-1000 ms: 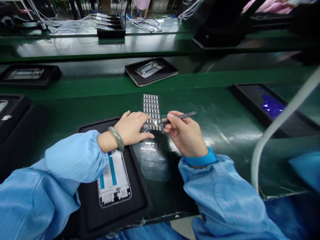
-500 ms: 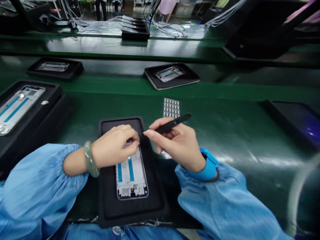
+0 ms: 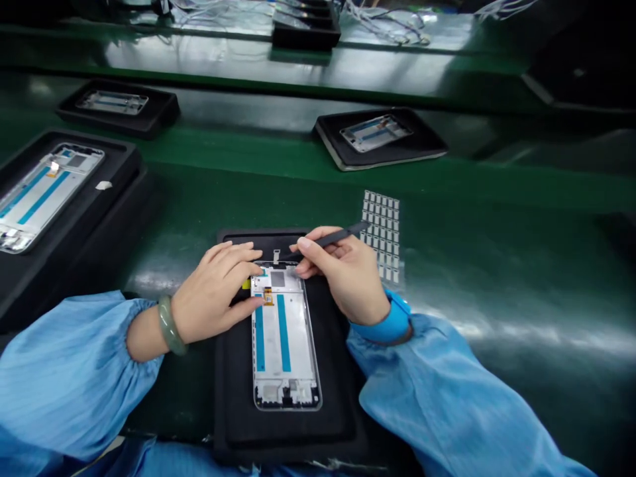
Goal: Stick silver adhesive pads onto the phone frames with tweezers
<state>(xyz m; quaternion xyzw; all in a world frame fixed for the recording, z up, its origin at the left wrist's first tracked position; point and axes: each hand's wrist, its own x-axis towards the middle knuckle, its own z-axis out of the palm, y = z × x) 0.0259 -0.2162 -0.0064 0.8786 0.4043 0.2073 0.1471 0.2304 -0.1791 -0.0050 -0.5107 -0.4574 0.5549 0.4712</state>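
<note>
Far left edge of the frame there's a phone housing [image 3: 42, 195] in a dark tray [image 3: 119, 156], long axis slanting up to the right. Another housing [image 3: 113, 103] lies nearly sideways, upper left. Moving right, the left hand [image 3: 213, 291] is palm-down, fingers stretched and slightly spread, not gripping anything I can see, fingertips at the main housing's upper left edge. That main housing [image 3: 293, 338] sits lower center in a black tray [image 3: 293, 434]: long axis almost straight up and down, top leaning a touch left, grey-square end pointing up the frame, blue strips running lengthwise. Any markings on it are too tiny for me to read. A small pale piece [image 3: 277, 256] is by its top edge, and a slim black tool [image 3: 350, 231] points left at it, pinched in the closed-up fingers of the right hand [image 3: 348, 275]. Right of that, a sheet of little parts [image 3: 381, 228].
</note>
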